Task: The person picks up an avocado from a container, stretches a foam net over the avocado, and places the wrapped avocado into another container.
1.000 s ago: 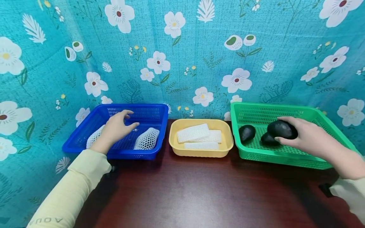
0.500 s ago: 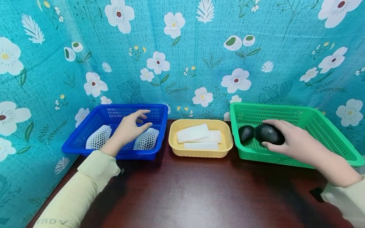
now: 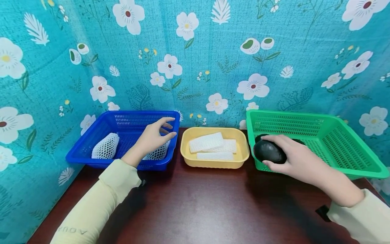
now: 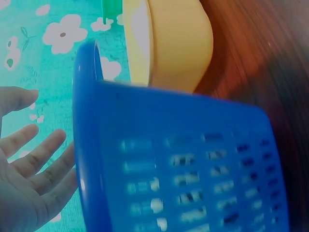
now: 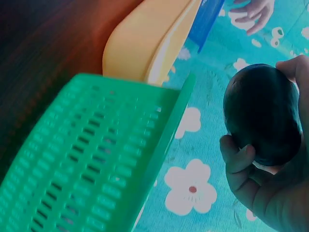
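A dark, smooth avocado (image 3: 269,151) is gripped by my right hand (image 3: 295,159) above the left front rim of the green basket (image 3: 344,142). Thumb and fingers wrap round that avocado (image 5: 260,113) in the right wrist view. Behind it, other dark avocados (image 3: 298,141) show only in part. My left hand (image 3: 152,137) hovers over the right side of the blue basket (image 3: 134,118), its fingers spread and holding nothing. Below it sits a dark fruit in a white foam net (image 3: 158,152), partly covered by the hand. Another netted fruit (image 3: 106,146) lies farther left in that basket.
Between the baskets stands a yellow tray (image 3: 214,164) with several flat white foam net sleeves (image 3: 207,142). All three containers rest on a dark red-brown table (image 3: 201,203), against a teal flowered cloth (image 3: 195,67).
My right hand has carried the avocado leftward, from the middle of the green basket to its left front rim. My left hand has moved right across the blue basket, uncovering the left netted fruit.
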The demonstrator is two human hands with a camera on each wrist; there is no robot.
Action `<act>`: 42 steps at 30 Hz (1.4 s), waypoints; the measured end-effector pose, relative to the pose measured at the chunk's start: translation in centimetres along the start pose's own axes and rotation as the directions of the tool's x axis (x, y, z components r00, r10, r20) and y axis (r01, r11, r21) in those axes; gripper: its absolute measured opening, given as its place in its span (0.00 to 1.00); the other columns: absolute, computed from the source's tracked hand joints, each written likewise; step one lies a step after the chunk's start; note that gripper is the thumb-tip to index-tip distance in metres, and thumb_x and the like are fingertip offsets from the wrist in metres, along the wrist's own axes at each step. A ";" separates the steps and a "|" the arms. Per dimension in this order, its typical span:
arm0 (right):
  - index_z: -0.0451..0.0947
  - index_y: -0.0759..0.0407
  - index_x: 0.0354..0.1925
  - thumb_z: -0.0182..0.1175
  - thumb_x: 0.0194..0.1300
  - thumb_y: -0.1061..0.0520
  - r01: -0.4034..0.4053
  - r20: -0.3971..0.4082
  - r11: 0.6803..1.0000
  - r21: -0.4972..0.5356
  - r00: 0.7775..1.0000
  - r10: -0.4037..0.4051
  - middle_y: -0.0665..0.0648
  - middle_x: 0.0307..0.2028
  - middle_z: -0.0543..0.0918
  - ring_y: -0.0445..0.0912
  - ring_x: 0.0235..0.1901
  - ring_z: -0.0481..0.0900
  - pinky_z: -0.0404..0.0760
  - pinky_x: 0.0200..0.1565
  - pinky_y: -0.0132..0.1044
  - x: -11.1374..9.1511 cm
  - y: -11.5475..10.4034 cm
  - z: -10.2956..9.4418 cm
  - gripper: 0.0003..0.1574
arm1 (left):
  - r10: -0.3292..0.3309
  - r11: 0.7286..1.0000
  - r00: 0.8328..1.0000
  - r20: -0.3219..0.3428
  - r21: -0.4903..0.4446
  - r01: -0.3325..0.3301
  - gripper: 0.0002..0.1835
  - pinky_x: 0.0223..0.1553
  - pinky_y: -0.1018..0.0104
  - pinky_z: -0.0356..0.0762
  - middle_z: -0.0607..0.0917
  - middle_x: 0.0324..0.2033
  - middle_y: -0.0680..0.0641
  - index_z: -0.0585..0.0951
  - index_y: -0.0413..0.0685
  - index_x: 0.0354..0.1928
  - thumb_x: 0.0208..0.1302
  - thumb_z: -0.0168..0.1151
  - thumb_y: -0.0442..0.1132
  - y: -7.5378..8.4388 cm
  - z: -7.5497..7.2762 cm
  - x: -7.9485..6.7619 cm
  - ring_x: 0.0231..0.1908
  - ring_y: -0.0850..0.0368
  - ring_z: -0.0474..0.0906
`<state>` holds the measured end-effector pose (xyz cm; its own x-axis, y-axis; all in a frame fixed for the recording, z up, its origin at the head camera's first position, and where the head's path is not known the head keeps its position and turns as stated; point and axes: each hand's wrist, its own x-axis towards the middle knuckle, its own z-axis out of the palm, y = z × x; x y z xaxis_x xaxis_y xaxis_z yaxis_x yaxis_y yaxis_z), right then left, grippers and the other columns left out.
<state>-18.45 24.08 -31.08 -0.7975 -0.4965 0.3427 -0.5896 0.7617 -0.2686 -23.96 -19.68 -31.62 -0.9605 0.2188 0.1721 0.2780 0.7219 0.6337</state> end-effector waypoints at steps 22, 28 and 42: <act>0.72 0.49 0.67 0.73 0.60 0.47 0.106 0.141 0.986 0.127 0.982 -0.123 0.51 0.52 0.79 0.41 0.41 0.80 0.82 0.38 0.40 0.6 -3.8 5.4 0.39 | 0.125 0.992 0.984 0.123 -0.050 -0.120 0.24 0.55 0.49 0.79 0.82 0.58 0.41 0.76 0.47 0.68 0.73 0.64 0.44 2.8 5.6 2.3 0.55 0.43 0.81; 0.73 0.52 0.65 0.73 0.60 0.48 0.102 0.197 0.983 0.151 0.972 -0.131 0.52 0.51 0.79 0.41 0.41 0.78 0.81 0.38 0.38 0.7 -4.2 6.9 0.38 | 0.145 0.989 0.974 0.175 -0.018 -0.144 0.24 0.56 0.50 0.78 0.82 0.60 0.41 0.78 0.46 0.67 0.73 0.63 0.45 3.5 7.0 2.9 0.56 0.43 0.81; 0.73 0.51 0.66 0.71 0.59 0.49 0.180 0.229 0.965 0.191 0.948 -0.222 0.49 0.53 0.79 0.38 0.40 0.80 0.82 0.43 0.39 0.9 -4.8 10.0 0.38 | 0.126 0.991 0.962 0.244 0.017 -0.134 0.20 0.55 0.54 0.80 0.83 0.58 0.41 0.81 0.42 0.62 0.73 0.63 0.42 3.5 9.6 3.8 0.53 0.45 0.82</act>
<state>-17.61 15.86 -38.54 -0.6543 -0.7349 0.1782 -0.7368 0.5665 -0.3691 -26.53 -10.02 -35.97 -0.8850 0.4616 0.0609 0.4043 0.6970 0.5922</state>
